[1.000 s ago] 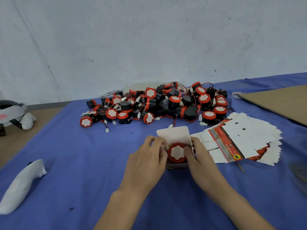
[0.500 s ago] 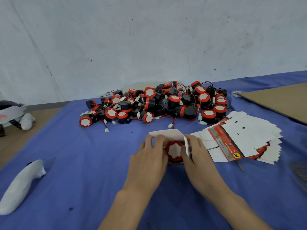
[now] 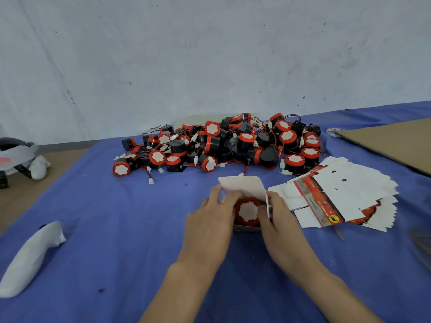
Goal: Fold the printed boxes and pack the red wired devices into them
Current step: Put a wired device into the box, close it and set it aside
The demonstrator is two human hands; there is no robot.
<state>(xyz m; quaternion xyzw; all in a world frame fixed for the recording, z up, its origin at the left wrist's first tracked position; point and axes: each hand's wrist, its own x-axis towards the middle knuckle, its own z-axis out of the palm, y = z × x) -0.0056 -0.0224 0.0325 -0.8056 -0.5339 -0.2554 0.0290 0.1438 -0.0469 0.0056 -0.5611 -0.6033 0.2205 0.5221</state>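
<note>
Nearest the counter's (image 3: 116, 241) front edge, both grips, left hand (image 3: 210, 220) and right hand (image 3: 279, 221), clamp one folded box (image 3: 247, 227) holding a red device (image 3: 248, 210), its lid flap (image 3: 242, 186) unclosed; farther back, flat boxes (image 3: 338, 194) by the right edge and the device pile (image 3: 221, 145) suggest most packing remains.

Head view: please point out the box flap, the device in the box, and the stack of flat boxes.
Flap (image 3: 242, 186): head view, its white inner side.
Device (image 3: 248, 210): head view, white centre of its red top.
Flat boxes (image 3: 338, 190): head view, white face of the top sheet.
</note>
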